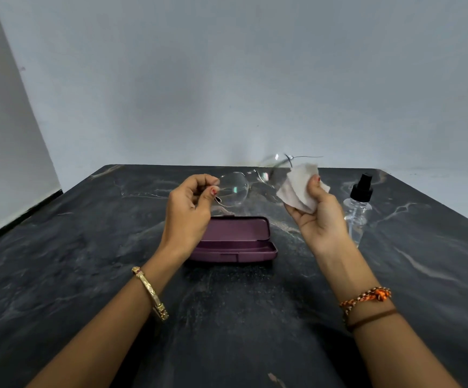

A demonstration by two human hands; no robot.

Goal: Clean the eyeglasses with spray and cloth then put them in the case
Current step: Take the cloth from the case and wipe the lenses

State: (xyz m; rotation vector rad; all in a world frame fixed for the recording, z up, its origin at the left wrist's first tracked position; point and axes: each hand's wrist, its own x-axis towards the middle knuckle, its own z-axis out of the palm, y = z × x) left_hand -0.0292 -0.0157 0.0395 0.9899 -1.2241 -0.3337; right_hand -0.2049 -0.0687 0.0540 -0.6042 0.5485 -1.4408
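Here, above an open purple case (234, 242) on a dark tabletop (87, 247), the left hand (191, 208) pinches rimless eyeglasses (234, 190) at one lens edge, while right-hand fingers (315, 189) curl round a folded cloth (297, 189). The spray bottle (357, 211) stands beside. Light and likely fragile, the glasses seem best gripped by frame or hinge, not by smear-prone lenses.

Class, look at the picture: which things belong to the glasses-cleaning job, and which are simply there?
Part of the job:
eyeglasses, held in the left hand
cloth, held in the right hand
spray bottle
open case

Simply there:
dark marble table
bracelets on both wrists
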